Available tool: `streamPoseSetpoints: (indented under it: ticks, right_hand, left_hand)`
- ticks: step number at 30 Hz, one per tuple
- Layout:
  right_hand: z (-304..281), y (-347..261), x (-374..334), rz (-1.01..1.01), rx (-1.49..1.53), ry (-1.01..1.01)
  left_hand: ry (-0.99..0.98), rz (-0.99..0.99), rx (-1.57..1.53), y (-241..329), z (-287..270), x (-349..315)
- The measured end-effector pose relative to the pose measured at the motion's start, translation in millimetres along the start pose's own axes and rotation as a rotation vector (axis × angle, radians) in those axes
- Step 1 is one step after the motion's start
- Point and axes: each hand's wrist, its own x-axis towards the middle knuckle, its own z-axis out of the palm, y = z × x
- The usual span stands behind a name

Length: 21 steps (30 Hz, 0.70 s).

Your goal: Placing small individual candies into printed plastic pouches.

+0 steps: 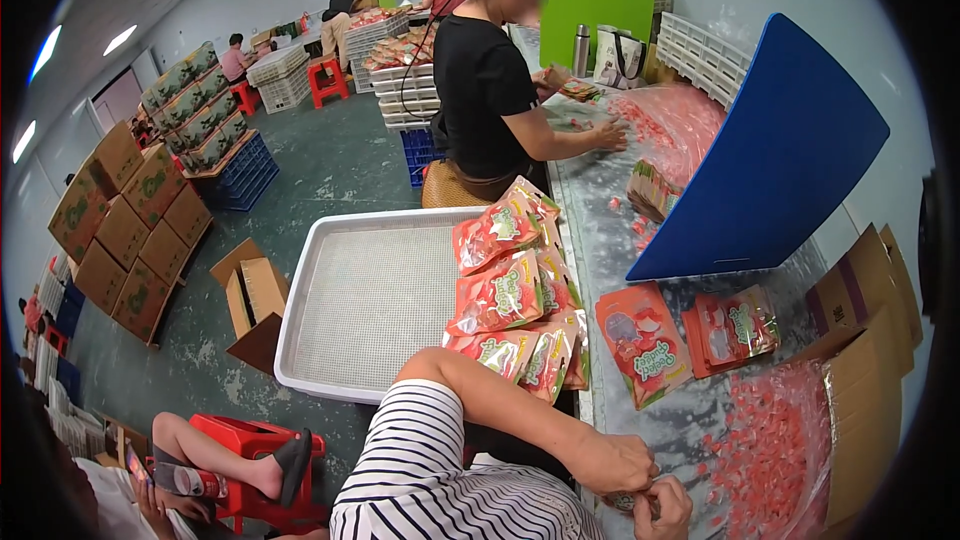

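A long grey tabletop [650, 422] is shown crossed by a blue divider [770, 160]. Beside its near edge, a white mesh-bottomed tray [385, 300] is placed, with filled pink-red pouches [500, 290] piled along the tray's table-side edge. Loose red pieces [765, 440] are spread toward the tabletop's far edge; flat pouches [642, 345] are laid between these and the divider. At the near edge, the left hand [612, 462] is curled close against the right hand [665, 512]. Between them a small item [619, 502] is mostly hidden; whether it is pinched by either hand cannot be told. Control would probably be improved by steadying it with one hand while its edge is worked by the other.
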Motion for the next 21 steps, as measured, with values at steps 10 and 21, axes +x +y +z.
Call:
streamPoseSetpoints:
  ticks: [10,21]
  right_hand:
    - [-5,13,10,0.385,-0.112,0.064]
    - [39,-23,94,0.146,0.214,0.356]
  left_hand:
    - [0.617,-0.215,0.544,-6,-15,-2]
    - [0.891,-0.561,-0.08,-16,24,-41]
